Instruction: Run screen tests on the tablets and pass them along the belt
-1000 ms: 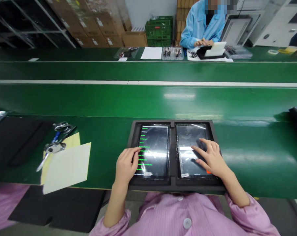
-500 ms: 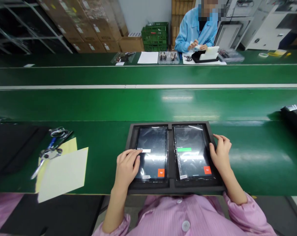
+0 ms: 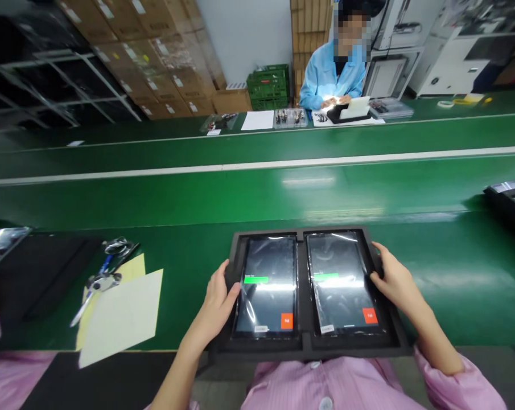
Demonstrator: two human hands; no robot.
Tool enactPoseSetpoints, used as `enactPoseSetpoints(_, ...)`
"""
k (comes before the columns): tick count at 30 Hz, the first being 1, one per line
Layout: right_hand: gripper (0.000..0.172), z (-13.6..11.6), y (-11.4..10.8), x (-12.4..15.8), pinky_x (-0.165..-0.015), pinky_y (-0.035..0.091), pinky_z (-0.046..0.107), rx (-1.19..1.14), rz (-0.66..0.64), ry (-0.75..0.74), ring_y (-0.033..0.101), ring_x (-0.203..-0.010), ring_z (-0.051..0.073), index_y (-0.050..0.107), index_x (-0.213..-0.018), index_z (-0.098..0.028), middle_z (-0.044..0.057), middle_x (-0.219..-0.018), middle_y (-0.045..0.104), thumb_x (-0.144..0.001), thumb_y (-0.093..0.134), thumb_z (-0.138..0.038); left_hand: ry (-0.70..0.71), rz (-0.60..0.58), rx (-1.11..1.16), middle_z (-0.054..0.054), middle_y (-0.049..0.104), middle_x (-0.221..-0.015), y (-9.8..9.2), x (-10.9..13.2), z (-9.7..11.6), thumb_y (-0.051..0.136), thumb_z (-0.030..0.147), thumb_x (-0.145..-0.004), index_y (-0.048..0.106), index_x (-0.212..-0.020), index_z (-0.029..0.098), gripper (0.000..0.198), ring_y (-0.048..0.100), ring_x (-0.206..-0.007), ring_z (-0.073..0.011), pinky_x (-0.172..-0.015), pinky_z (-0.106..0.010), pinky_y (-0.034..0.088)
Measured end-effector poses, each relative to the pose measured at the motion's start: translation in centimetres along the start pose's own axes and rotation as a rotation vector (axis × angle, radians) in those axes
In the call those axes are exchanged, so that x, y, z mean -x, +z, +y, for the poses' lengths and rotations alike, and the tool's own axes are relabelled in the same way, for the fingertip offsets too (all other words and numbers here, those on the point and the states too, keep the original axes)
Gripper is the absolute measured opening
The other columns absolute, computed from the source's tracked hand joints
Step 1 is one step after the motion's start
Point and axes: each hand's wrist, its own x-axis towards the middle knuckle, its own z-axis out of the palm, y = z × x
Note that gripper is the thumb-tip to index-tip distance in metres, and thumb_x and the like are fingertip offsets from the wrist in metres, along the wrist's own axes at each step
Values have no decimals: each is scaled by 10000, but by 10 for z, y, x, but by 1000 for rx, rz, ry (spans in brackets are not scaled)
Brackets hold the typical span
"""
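Two tablets lie side by side in a black foam tray (image 3: 306,341) at the front edge of the green bench. The left tablet (image 3: 269,307) and the right tablet (image 3: 342,304) both have lit dark screens, each with a green bar and an orange square near the bottom. My left hand (image 3: 219,299) grips the tray's left side, thumb over the rim by the left tablet. On the opposite side, my right hand (image 3: 391,276) holds the tray's right rim, with the thumb on top and fingers along the outside.
Pale yellow paper sheets (image 3: 124,319) lie at left, with a metal hand tool (image 3: 106,282) on them. A black tray (image 3: 511,210) stands at far right. Across the green bench sits a person in a blue jacket (image 3: 325,74). Part of a pink sleeve (image 3: 13,376) shows at left.
My left hand has moved off the left tablet's screen to the tray's left side. The left tablet's bar has turned from white to green. The camera view has tilted.
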Motion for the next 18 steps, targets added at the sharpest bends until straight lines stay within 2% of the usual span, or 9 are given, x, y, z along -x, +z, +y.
enactPoseSetpoints(2,477,-4,-1,-22,-866,528,424,34,18,-109,616,-1035,292,548,-1326,-188,144,-1126,611,-853,484,-199,151,-11,-115,-183,514,-1453,-5,-28,13,382,508,-991,469,-1410,180,539,468,-1368,-329,-1107,-574,404)
enactPoseSetpoints(4,304,-15,3,-50,-953,477,487,91,54,-222,531,-1164,324,657,-1181,-205,171,-1236,554,-927,496,-250,365,-113,-170,-136,629,-1338,1,-63,35,394,457,-994,586,-1289,199,437,573,-1260,-291,-1068,-509,461)
enactPoseSetpoints(6,235,-28,10,-73,-992,423,537,140,39,-328,460,-1230,347,722,-1057,-218,172,-1314,515,-962,518,-287,547,-214,-199,-104,715,-1190,17,-92,61,402,384,-992,652,-1190,208,363,654,-1124,-259,-1002,-453,514)
enactPoseSetpoints(8,240,-39,19,-86,-1010,378,567,171,-7,-376,434,-1239,348,753,-1023,-236,162,-1341,507,-983,528,-307,643,-191,-248,-113,737,-1127,39,-108,83,423,320,-971,677,-1146,195,332,663,-1104,-269,-995,-461,515)
enactPoseSetpoints(10,244,-43,24,-88,-1016,353,581,185,-42,-369,422,-1238,347,760,-1091,-265,160,-1353,505,-989,553,-344,699,-98,-289,-144,730,-1134,57,-110,95,450,292,-943,676,-1145,165,329,644,-1144,-295,-1020,-486,496)
enactPoseSetpoints(12,259,-43,26,-84,-1033,328,593,172,-64,-383,403,-1252,349,750,-1157,-293,156,-1377,495,-980,587,-388,753,-40,-297,-163,729,-1113,66,-103,96,474,306,-922,677,-1123,145,327,647,-1126,-312,-997,-485,508)
enactPoseSetpoints(13,252,-42,25,-81,-1048,310,597,151,-70,-408,397,-1259,347,759,-1141,-302,146,-1387,493,-975,598,-403,777,-30,-290,-160,736,-1070,67,-98,94,481,317,-917,683,-1087,149,313,661,-1082,-310,-971,-478,521)
enactPoseSetpoints(16,263,-39,20,-76,-1092,255,592,71,-100,-505,414,-1249,322,806,-909,-288,104,-1376,518,-985,582,-402,814,-34,-238,-96,736,-854,60,-90,86,470,312,-920,686,-923,199,244,687,-874,-262,-918,-452,540)
enactPoseSetpoints(18,297,-39,19,-76,-1094,257,588,49,-104,-494,429,-1233,315,804,-902,-272,110,-1357,528,-1000,548,-388,806,-9,-207,-82,733,-841,56,-91,83,463,313,-926,675,-880,212,239,688,-861,-250,-938,-456,532)
